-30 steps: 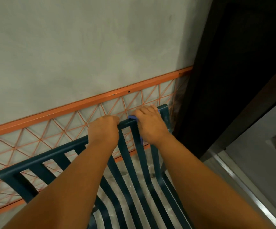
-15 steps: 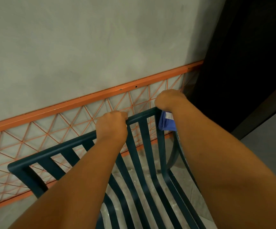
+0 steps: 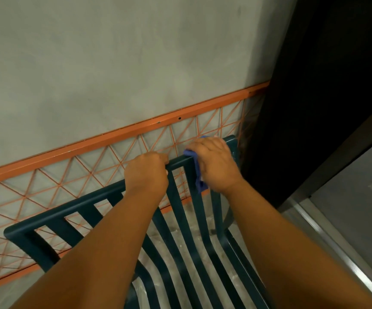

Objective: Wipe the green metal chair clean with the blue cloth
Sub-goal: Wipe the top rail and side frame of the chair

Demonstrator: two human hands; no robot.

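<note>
Dark green metal chair (image 3: 73,216), slatted back and seat, stood close against grey wall (image 3: 113,63) with orange lattice rail (image 3: 91,143) running behind. Viewed from above, over top rail of backrest.

Left hand (image 3: 146,172) curled over top rail near its middle, fingers wrapped to far side. Judged a bracing grip, steadying chair against push of wiping. Nothing else held.

Right hand (image 3: 214,166) laid on right end of top rail, near corner, palm down with fingers bent over blue cloth (image 3: 197,172). Cloth mostly hidden beneath hand; one fold showing at fingertips' left, another hanging down along first slat below. Pressed between palm and rail, so gripped and rubbed at once. Slight blur at knuckles, consistent with wiping stroke, direction not determinable.

Dark door frame (image 3: 314,108) just right of chair corner; little room there for hand, probably reason for working corner from above.

Judged stage: top rail under way at right end. Left stretch of rail, slats and seat showing no cloth contact. Whether already cleaned, not determinable; pale marks visible between seat slats belonged to floor (image 3: 180,239) below.

Risk noted: loose hanging fold could snag between slats.
</note>
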